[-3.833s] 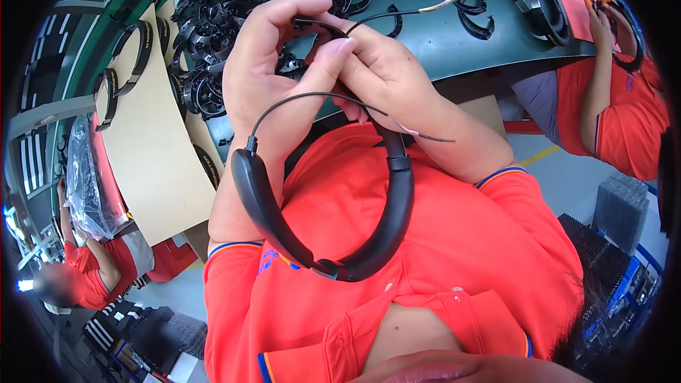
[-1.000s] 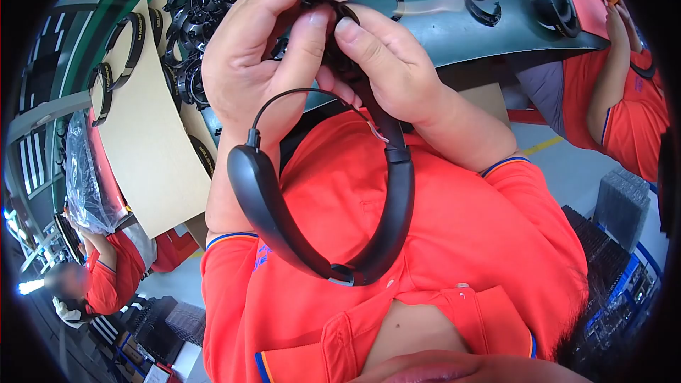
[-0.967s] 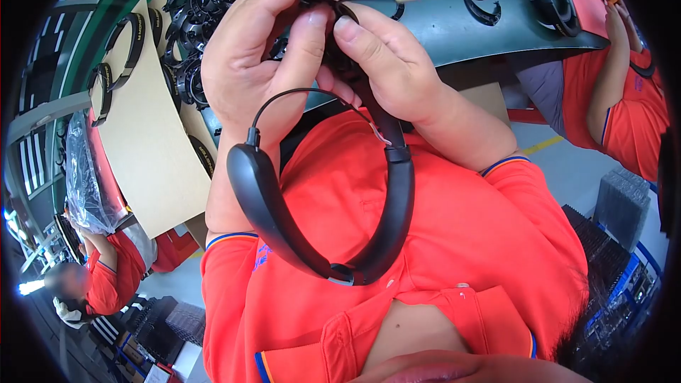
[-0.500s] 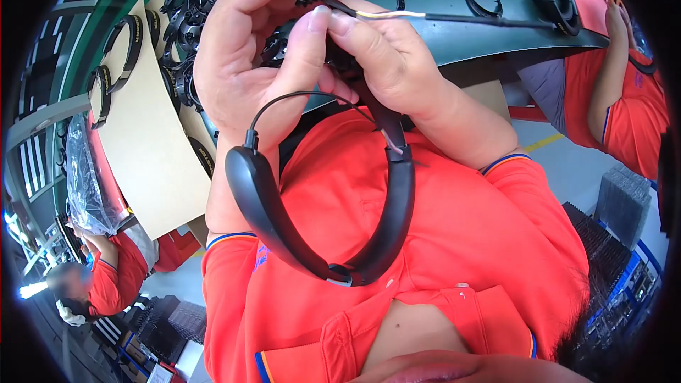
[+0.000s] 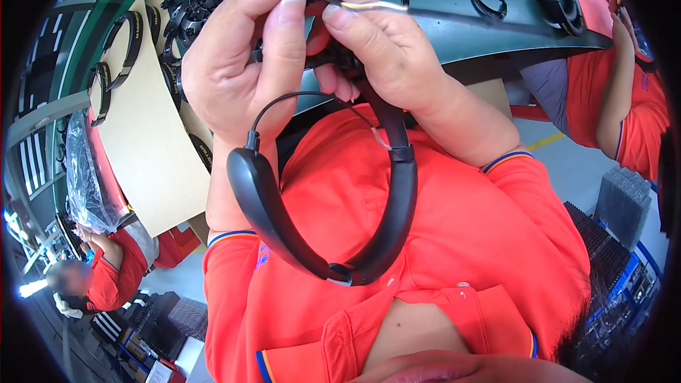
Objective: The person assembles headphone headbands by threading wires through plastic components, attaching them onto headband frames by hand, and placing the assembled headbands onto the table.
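A black headphone headband (image 5: pixel 401 191) hangs in a U in front of my chest, one slider arm rising into my hands. My right hand (image 5: pixel 397 57) is closed around that arm, its thumb beside a thin black cable. My left hand (image 5: pixel 241 64) is curled opposite, thumb and index pinching the black end of the cable. White and yellowish wires (image 5: pixel 376 6) come out past my right thumb; a dark cable stretch (image 5: pixel 482 20) beyond them is blurred. A thin black lead (image 5: pixel 284 96) loops from the band's other end to the arm. My fingers partly hide the part between them.
Black curved headband parts (image 5: pixel 191 0) lie heaped on the green table (image 5: pixel 433 10), with several loose pieces to the right. Finished-looking bands rest on a cardboard sheet (image 5: pixel 152 170) at left. Co-workers in red shirts sit left (image 5: pixel 117 269) and right (image 5: pixel 638 99).
My left thumb has moved up and away from my right thumb, opening a gap between them. The cable has shifted and its far part has blurred. The headband has barely moved.
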{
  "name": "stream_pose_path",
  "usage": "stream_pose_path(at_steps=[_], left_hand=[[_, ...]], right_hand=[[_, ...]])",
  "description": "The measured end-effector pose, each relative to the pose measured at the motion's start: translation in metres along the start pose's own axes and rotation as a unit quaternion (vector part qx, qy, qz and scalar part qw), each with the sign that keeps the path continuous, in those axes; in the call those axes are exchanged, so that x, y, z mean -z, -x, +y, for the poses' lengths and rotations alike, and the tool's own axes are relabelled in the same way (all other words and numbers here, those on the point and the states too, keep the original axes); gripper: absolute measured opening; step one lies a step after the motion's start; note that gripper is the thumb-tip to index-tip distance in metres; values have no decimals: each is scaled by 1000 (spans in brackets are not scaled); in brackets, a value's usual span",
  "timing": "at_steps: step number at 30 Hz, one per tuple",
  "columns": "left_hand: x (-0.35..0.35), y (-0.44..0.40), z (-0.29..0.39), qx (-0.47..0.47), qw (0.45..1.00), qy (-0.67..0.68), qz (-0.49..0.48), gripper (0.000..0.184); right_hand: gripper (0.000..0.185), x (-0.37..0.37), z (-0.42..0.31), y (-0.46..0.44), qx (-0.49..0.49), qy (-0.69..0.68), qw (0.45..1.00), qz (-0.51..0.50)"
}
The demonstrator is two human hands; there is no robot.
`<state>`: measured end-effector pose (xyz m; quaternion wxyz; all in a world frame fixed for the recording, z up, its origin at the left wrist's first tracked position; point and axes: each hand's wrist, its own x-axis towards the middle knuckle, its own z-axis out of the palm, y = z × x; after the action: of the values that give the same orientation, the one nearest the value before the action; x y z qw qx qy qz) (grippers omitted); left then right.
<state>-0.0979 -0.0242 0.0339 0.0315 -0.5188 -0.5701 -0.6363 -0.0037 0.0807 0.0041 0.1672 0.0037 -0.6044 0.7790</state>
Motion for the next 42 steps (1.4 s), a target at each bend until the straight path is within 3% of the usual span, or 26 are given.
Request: stream_pose_path(at_steps=[3,9,32,34,37,40,42], left_hand=[[-4,3,3,4,999,-4,33,22],[2,6,5,41,999,4,7,23],[-1,4,4,-23,998,-50,-17,20],[-2,4,4,-21,999,-38,-17,20],[-4,6,4,-9,996,-88,-8,19],[-7,4,4,-65,987,-140,54,16],[-5,3,2,-164,963,-201,70,16]], right_hand=[[42,-2,-3,0,-12,-12,1000,12],[37,-3,-3,-1,-4,9,1000,-3],[39,-2,-5,1,-25,26,999,21],[39,1,2,-2,34,78,996,37],[38,2,-3,1,0,56,998,29],[39,0,-2,-1,-1,30,998,53],[38,1,-3,-1,9,54,997,45]])
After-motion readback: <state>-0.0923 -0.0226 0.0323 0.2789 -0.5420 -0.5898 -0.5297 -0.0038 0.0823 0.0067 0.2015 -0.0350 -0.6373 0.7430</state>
